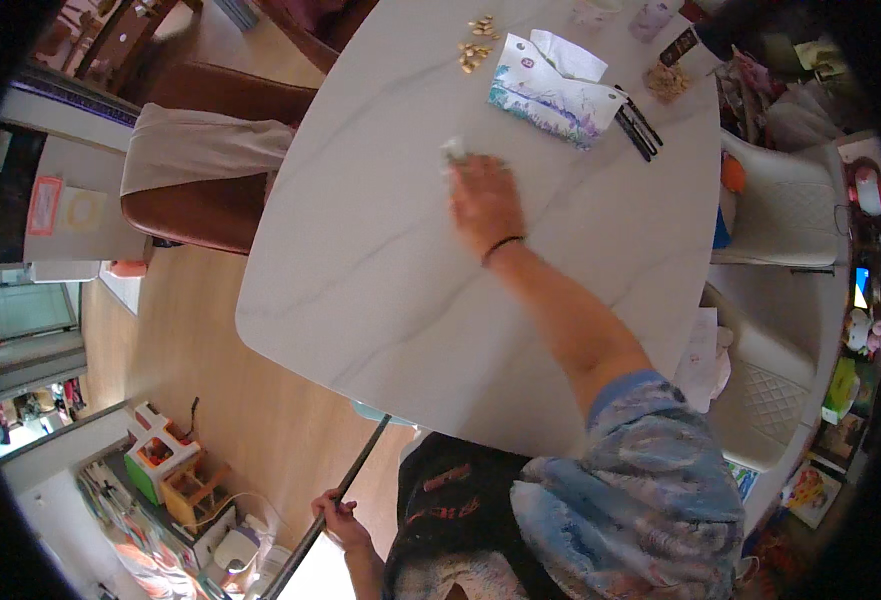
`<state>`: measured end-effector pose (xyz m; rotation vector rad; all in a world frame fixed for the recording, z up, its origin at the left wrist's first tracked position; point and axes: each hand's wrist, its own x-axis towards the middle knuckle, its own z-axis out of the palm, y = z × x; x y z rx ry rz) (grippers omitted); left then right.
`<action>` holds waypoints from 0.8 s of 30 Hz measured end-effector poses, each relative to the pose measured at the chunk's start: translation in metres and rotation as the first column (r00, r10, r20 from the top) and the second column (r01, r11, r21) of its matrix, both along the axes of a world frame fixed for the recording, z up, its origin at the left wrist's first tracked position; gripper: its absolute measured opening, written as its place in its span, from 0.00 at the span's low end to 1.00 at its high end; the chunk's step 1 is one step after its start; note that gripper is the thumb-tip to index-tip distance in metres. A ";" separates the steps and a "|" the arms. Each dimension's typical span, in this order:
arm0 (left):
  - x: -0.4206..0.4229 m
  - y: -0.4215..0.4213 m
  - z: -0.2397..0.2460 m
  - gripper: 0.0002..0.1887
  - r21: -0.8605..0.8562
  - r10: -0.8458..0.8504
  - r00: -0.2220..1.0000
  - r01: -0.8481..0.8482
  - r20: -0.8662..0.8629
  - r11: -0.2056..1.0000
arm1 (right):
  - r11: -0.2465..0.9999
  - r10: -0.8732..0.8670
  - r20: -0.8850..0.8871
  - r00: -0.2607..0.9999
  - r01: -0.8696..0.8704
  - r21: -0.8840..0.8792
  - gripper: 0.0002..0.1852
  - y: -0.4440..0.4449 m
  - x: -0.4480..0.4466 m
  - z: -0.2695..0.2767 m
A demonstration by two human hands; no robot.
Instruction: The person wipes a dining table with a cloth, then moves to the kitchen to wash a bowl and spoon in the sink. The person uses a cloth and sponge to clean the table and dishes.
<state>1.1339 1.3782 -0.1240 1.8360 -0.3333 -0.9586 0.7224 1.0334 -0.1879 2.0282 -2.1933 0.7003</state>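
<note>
My right hand (487,199) presses a white crumpled tissue or cloth (453,150) onto the marble-patterned tabletop (380,300); the hand is slightly blurred. Down at the lower left, my left hand (343,519) grips a long dark pole (361,459), whose upper end reaches the table's near edge. Ahead of the right hand lies a floral tissue pack (545,105) with a tissue sticking out. Several black pen-like sticks (635,131) rest beside it. Two small piles of nuts or shells (475,56) lie to the pack's left.
A clear container of brownish bits (667,81) and cups (652,19) stand at the far right of the table. A brown chair (207,214) with a draped cloth is on the left, and white chairs (778,202) line the right side. Toys (159,450) sit at lower left.
</note>
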 end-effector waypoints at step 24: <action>-0.009 -0.002 -0.003 0.07 -0.034 0.036 0.999 -0.037 -0.012 0.999 | 0.941 -0.290 -0.131 0.948 0.307 0.140 0.22 -0.002 -0.148 -0.009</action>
